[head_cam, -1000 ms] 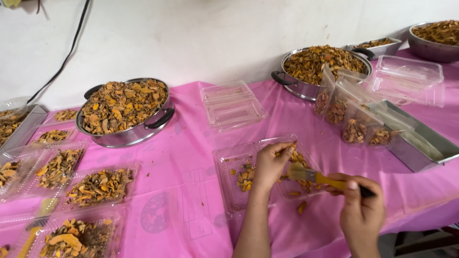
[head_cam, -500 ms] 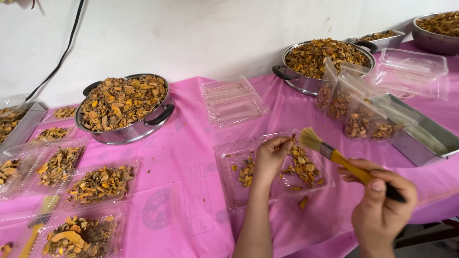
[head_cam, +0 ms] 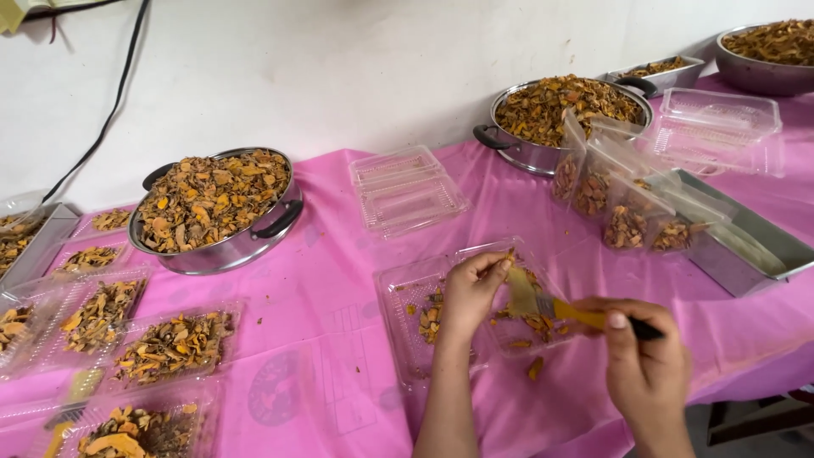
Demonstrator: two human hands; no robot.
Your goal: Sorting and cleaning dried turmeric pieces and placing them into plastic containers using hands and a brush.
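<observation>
Working at the near edge of the pink-covered table, the left hand pinched the rim of an open clear clamshell box, fingers curled on its hinge line. The right hand was clenched around the dark handle of a yellow brush, bristles lying over the dried orange-brown slices in the box's right half. One loose slice lay on the cloth at 6 o'clock of the box.

At 12 o'clock of the box, a stack of empty clear boxes. At 10 o'clock, a steel pot heaped with slices; at 1 o'clock, a second steel pot, also heaped. At 2 o'clock, filled boxes stood on edge in a steel tray, with more empty clear boxes behind them. Far at 2 o'clock, a steel bowl of slices.

At 9 o'clock, filled open boxes lay flat in rows toward the left edge. A black cable ran down the white wall.
</observation>
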